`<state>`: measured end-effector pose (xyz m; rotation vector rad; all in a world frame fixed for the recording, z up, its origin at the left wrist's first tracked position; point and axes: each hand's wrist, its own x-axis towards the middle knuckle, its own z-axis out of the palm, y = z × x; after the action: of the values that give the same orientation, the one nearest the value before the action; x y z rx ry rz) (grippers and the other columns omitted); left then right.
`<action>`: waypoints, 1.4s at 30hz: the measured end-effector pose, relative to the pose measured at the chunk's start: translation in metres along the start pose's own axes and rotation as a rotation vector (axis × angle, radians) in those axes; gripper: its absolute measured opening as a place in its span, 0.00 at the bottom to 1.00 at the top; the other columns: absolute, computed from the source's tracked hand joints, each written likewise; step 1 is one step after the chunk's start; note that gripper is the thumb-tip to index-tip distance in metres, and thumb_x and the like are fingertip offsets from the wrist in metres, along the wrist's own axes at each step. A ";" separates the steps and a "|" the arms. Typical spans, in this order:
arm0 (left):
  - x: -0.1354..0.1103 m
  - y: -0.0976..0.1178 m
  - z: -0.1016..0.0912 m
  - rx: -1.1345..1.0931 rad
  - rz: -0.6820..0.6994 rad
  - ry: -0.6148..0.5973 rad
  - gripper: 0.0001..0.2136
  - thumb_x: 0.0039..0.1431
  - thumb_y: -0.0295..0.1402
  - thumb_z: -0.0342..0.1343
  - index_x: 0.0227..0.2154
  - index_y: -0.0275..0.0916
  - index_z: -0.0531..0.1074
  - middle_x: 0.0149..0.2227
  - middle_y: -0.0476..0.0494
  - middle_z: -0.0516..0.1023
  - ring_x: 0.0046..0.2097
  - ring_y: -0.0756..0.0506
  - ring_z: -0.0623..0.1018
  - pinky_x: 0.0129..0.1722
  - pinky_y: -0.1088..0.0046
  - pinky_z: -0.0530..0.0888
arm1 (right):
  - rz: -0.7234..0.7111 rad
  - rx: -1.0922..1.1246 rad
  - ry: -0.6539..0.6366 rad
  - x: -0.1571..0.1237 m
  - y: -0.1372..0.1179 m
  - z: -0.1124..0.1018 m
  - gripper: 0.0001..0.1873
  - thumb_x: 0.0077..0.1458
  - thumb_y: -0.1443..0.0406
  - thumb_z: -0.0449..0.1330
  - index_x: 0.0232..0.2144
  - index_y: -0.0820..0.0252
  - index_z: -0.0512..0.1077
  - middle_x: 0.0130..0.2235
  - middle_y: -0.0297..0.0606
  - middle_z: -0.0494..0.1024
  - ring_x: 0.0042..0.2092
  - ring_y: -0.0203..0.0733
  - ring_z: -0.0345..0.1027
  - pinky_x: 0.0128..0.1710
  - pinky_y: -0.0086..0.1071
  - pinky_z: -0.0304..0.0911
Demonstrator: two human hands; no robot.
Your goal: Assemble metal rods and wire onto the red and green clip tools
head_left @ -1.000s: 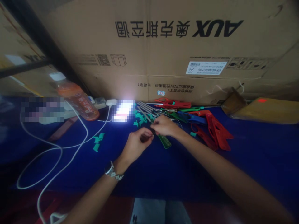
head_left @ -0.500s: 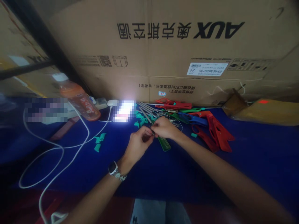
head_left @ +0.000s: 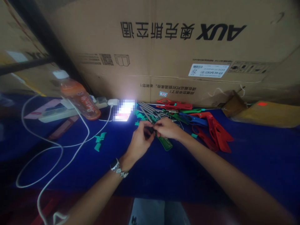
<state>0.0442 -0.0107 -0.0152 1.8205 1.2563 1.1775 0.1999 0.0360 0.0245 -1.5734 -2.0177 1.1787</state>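
My left hand [head_left: 142, 136] has its thumb and fingers curled together at the right hand's fingertips; whatever small piece they pinch is too dark to make out. Closed over the middle of a green stick lighter [head_left: 166, 143] is my right hand [head_left: 167, 127]. The lighter's handle shows below that hand, and a metal tube [head_left: 145, 114] runs away above it. Small teal plastic pieces [head_left: 140, 115] lie just beyond the fingers. Other stick lighters and casings lie to the right: red [head_left: 174, 104], blue [head_left: 194, 120] and more red [head_left: 219, 132].
A large cardboard box [head_left: 164, 47] stands behind the blue table surface [head_left: 150, 178]. On the left are an orange drink bottle [head_left: 79, 100], a power strip [head_left: 58, 114], a looped white cable [head_left: 62, 153] and a glowing phone [head_left: 125, 109]. Loose teal pieces [head_left: 99, 141] lie left; a yellow packet [head_left: 269, 114] lies right.
My left hand's fingers have lifted slightly and opened a little wider around the thumb. My right hand stays over the green lighter. The whole view has shifted slightly.
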 end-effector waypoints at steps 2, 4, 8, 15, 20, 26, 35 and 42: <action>0.000 0.000 0.000 0.001 -0.008 0.017 0.15 0.56 0.25 0.59 0.44 0.41 0.64 0.43 0.45 0.78 0.33 0.51 0.78 0.28 0.77 0.73 | 0.007 0.065 -0.026 -0.003 0.001 0.000 0.11 0.54 0.72 0.54 0.24 0.62 0.73 0.17 0.29 0.72 0.15 0.30 0.60 0.17 0.24 0.54; 0.000 0.001 -0.001 0.008 -0.027 0.031 0.15 0.55 0.25 0.60 0.43 0.41 0.65 0.39 0.47 0.78 0.33 0.51 0.78 0.27 0.77 0.73 | 0.015 0.094 -0.021 -0.006 0.001 -0.001 0.11 0.54 0.73 0.53 0.27 0.63 0.74 0.17 0.27 0.70 0.15 0.29 0.59 0.18 0.23 0.54; -0.001 0.004 -0.003 0.012 -0.052 0.029 0.16 0.53 0.26 0.62 0.44 0.40 0.66 0.39 0.47 0.77 0.31 0.51 0.78 0.27 0.77 0.73 | 0.016 0.107 0.006 -0.010 -0.001 -0.001 0.12 0.54 0.75 0.53 0.32 0.64 0.77 0.17 0.26 0.70 0.16 0.29 0.59 0.20 0.23 0.56; 0.001 0.001 0.000 0.063 0.011 0.035 0.14 0.53 0.26 0.63 0.42 0.40 0.68 0.35 0.51 0.74 0.30 0.52 0.75 0.29 0.76 0.73 | -0.099 0.054 0.213 -0.029 0.005 -0.003 0.14 0.53 0.73 0.55 0.40 0.62 0.76 0.21 0.28 0.71 0.23 0.33 0.64 0.25 0.25 0.57; -0.003 0.001 0.004 0.160 0.089 0.008 0.10 0.56 0.26 0.62 0.40 0.42 0.72 0.39 0.49 0.73 0.31 0.51 0.74 0.31 0.75 0.72 | -0.180 -0.202 0.379 -0.065 0.023 0.005 0.08 0.54 0.66 0.59 0.38 0.56 0.76 0.24 0.28 0.74 0.25 0.34 0.66 0.28 0.27 0.54; -0.007 0.007 0.007 0.182 0.086 -0.039 0.08 0.58 0.28 0.63 0.39 0.43 0.74 0.40 0.48 0.73 0.32 0.51 0.75 0.30 0.75 0.71 | -0.214 -0.282 0.423 -0.078 0.033 0.018 0.06 0.56 0.63 0.59 0.36 0.55 0.75 0.27 0.28 0.76 0.27 0.32 0.67 0.30 0.27 0.54; -0.007 0.005 0.004 0.144 0.097 -0.075 0.06 0.58 0.26 0.63 0.38 0.41 0.77 0.39 0.48 0.76 0.30 0.52 0.75 0.30 0.75 0.73 | -0.236 -0.314 0.429 -0.075 0.038 0.023 0.04 0.56 0.66 0.59 0.34 0.55 0.74 0.29 0.28 0.76 0.29 0.32 0.68 0.29 0.27 0.52; -0.005 0.002 0.005 0.071 0.092 -0.054 0.08 0.56 0.24 0.63 0.37 0.42 0.79 0.40 0.47 0.80 0.31 0.50 0.77 0.34 0.72 0.76 | -0.237 -0.318 0.368 -0.077 0.034 0.025 0.05 0.54 0.68 0.59 0.34 0.56 0.74 0.28 0.29 0.73 0.28 0.33 0.66 0.29 0.27 0.53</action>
<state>0.0485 -0.0159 -0.0166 1.9678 1.2098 1.1378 0.2307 -0.0429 0.0005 -1.4978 -2.1309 0.4580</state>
